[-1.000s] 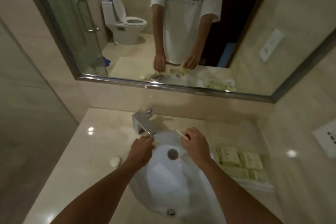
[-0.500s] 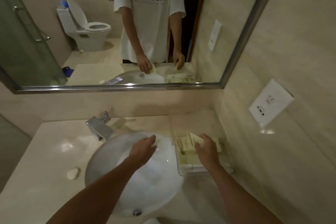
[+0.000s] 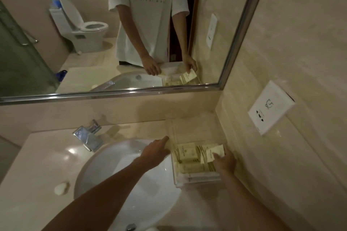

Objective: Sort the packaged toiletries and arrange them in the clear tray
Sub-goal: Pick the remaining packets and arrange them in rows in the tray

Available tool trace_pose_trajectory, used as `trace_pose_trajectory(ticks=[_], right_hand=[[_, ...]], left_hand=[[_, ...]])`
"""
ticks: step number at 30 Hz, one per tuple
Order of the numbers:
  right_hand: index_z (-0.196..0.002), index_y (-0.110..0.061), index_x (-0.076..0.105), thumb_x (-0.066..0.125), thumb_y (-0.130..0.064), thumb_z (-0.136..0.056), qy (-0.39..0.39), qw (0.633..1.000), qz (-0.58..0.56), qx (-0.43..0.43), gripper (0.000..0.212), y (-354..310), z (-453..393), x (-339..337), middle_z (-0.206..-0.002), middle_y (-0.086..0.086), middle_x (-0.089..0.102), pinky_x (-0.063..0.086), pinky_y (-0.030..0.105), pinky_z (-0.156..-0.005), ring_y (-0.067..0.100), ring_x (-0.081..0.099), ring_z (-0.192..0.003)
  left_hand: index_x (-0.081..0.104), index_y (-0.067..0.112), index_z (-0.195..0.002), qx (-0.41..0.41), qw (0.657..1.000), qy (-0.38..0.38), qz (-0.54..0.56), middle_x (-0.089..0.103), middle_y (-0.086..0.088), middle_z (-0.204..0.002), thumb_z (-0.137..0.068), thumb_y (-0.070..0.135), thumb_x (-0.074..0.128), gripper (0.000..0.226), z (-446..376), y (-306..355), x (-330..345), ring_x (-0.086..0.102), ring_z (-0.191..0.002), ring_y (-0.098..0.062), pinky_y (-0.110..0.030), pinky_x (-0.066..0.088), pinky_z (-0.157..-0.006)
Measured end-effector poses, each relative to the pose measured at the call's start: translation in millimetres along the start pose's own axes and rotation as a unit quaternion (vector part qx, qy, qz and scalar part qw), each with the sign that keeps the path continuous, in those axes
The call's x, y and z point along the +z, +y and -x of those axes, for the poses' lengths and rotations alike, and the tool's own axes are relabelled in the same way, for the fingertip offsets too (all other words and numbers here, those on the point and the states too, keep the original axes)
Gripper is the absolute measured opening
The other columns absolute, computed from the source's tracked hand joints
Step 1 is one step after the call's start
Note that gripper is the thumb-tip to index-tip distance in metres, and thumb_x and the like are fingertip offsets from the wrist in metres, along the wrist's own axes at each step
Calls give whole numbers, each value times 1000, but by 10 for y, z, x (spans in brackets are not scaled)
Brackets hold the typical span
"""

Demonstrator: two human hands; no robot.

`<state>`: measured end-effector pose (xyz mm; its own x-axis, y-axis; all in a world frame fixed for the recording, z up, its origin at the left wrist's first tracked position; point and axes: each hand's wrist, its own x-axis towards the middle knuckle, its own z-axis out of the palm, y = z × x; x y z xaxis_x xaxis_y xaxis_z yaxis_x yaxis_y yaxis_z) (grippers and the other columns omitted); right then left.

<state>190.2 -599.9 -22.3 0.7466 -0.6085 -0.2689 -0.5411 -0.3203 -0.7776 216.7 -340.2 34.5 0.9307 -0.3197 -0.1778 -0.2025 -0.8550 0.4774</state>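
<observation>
Furthest out from your grip, a small pale oval soap (image 3: 61, 188) lies on the glossy beige stone counter (image 3: 41, 163), with the square chrome tap (image 3: 88, 138) behind the white oval basin (image 3: 120, 174). Your left hand (image 3: 155, 151) reaches over the basin's far rim, fingers stretched out and holding nothing, its tips at the left wall of the clear plastic tray (image 3: 175, 174). Inside that tray pale yellow packets with dark striped edges and small dark print (image 3: 185, 154) lie flat and overlapping, filling its near half. Your right hand (image 3: 224, 161) pinches one more pale yellow striped packet (image 3: 212, 154), tilted over the tray's right side just above the others. A white wall socket plate (image 3: 270, 108) sits up and to the right of your grip
</observation>
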Motion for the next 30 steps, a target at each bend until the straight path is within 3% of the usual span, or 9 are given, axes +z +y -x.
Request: trace_pose_trajectory(ticks=[4,9,12,14,18,26,30], right_hand=[[-122,6,54,64,-6,-86,11,999,14,40,39,56,-113,107,-121,26,60,48,46,-90,41,58,-112],[-119,2,56,59,-1,-87,25,998,-6,61,32,96,-183,186,-116,25,63,52,47,-85,41,61,-106],[-116,4,59,60,0,-87,26,998,-11,58,30,103,-189,214,-113,25,64,51,38,-79,39,63,-102],[-116,3,61,60,0,-87,22,999,-1,49,29,123,-192,251,-111,24,66,52,40,-80,38,63,-102],[-120,-4,61,62,-4,-85,32,999,26,37,34,182,-222,324,-112,25,63,52,46,-87,39,60,-103],[-122,-7,59,61,-8,-87,13,999,41,21,35,212,-223,285,-114,23,60,49,40,-84,36,60,-100],[-125,4,55,62,-6,-87,48,997,62,-6,39,131,-137,163,-123,27,51,45,40,-90,40,53,-111]], left_hand=[[45,21,-114,-8,999,-5,43,66,-10,-103,-88,27,61,32,-108,-29,19,62,-78,-24,-37,53,-64],[46,16,-115,-14,990,-16,139,67,-8,-99,-86,22,67,37,-218,-4,49,63,-68,-14,-17,49,-52],[44,17,-115,-17,979,-21,200,65,-8,-99,-82,17,72,43,-250,-8,85,66,-75,-17,-23,57,-58],[44,16,-115,-24,972,-22,232,61,-6,-96,-80,15,74,47,-271,-18,119,67,-78,-20,-26,59,-60],[48,8,-110,-35,952,-36,301,56,-2,-92,-75,7,78,46,-306,1,153,64,-75,-14,-21,55,-54],[55,9,-102,-48,932,-74,352,60,-12,-97,-72,8,80,39,-382,-27,232,64,-74,-14,-21,54,-57],[56,6,-103,-64,914,-69,396,61,-27,-98,-77,4,75,32,-398,30,290,65,-78,-25,-39,59,-64]])
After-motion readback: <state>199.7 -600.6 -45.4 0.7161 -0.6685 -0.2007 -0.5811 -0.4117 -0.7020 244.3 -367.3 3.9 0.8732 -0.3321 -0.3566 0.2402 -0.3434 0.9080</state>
